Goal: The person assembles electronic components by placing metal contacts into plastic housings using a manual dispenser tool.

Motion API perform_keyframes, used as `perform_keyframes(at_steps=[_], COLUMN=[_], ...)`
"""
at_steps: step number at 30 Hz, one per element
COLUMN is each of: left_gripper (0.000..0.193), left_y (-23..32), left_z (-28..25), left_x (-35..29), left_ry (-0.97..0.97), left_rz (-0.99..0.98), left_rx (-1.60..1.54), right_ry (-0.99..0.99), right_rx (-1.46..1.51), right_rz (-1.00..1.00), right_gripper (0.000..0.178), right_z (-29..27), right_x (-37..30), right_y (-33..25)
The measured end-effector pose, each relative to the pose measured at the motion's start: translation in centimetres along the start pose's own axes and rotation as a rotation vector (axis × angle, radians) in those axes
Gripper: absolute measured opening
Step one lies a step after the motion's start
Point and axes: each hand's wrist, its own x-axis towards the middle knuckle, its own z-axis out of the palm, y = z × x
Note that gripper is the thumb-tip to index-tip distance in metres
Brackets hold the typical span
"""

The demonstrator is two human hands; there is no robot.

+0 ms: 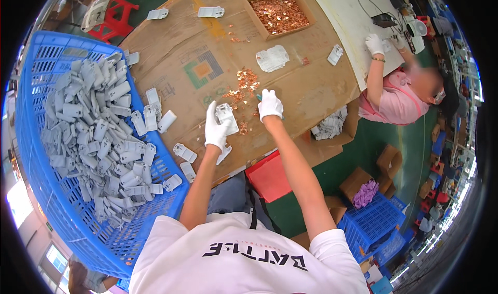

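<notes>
My left hand (216,130), in a white glove, grips a white plastic housing (226,119) by its left side, with its hollow face turned up. To the right, my gloved right hand (270,105) is closed on a slim teal tool (259,97); only a bit of it shows, so its kind is unclear. Just beyond both hands lies a loose heap of small copper-coloured metal pieces (246,83). Several similar white housings (150,116) are scattered on the cardboard-covered table (171,50) to the left. Another housing (224,154) lies partly below my left hand.
A large blue basket (49,190) full of white housings stands at left. At the far side sits a cardboard box (267,33) of copper pieces; nearer is a flat white bundle (272,58). A co-worker in pink (397,97) works at the right. Blue crates (371,224) stand lower right.
</notes>
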Motion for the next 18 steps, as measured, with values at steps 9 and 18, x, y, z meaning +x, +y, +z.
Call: perform_keyframes(at_steps=[9,18], left_gripper=[0.059,0.054], left_y=[1.2,2.3], left_z=[-1.1,-0.8], left_x=[-3.6,-6.1], left_ry=[-0.030,0.032], left_rz=[-0.003,0.115], left_rx=[0.118,0.221], right_ry=[0.108,0.224], right_rx=[0.013,0.903], right_rz=[-0.013,-0.105], right_gripper=[0.011,0.012], right_z=[0.0,-4.4], right_x=[-0.8,-6.0], right_y=[-0.1,-1.5])
